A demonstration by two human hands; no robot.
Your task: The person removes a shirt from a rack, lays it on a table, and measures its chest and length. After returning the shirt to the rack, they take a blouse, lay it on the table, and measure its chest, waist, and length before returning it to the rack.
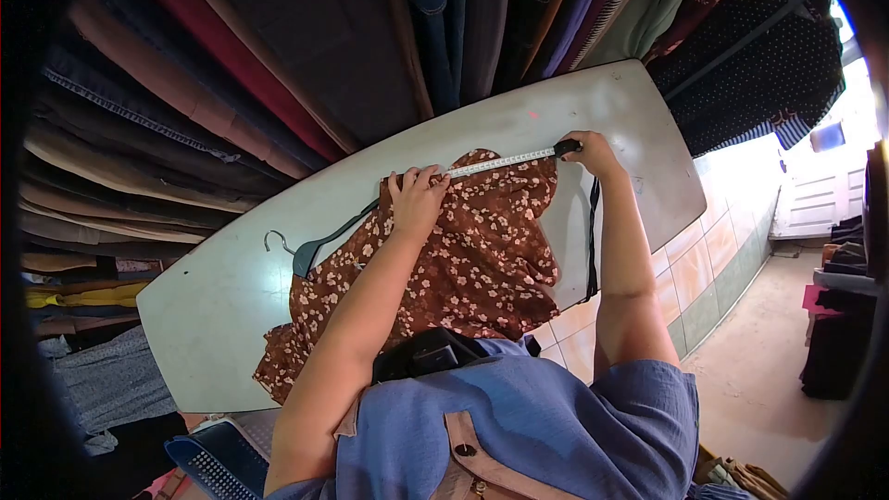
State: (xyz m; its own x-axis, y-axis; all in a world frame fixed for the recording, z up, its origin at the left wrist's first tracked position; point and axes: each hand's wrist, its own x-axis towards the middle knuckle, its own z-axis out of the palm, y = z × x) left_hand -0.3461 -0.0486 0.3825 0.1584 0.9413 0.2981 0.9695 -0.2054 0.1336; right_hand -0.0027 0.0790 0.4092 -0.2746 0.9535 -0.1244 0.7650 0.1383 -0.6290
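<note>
A brown garment with pale flowers (491, 241) lies spread on a white board-like table (213, 315). Across its upper edge runs a white tape measure (505, 163), pulled straight. My left hand (419, 199) rests on the garment's top edge, with the tape's left end at its thumb and index finger; the fingertips look pressed down there. Closed around the black end of the tape, my right hand (593, 153) is just beyond the garment's right corner. A dark grey-blue clothes hanger (319, 250) lies along the garment's left edge, part of it hidden by cloth and my left hand.
Rows of folded or hanging clothes (315, 28) line the table's far side. A dotted black garment (759, 65) hangs at the right. A black strap (593, 241) hangs near my right forearm. A blue perforated basket (218, 458) stands at lower left; clothes stacks (838, 315) line the right.
</note>
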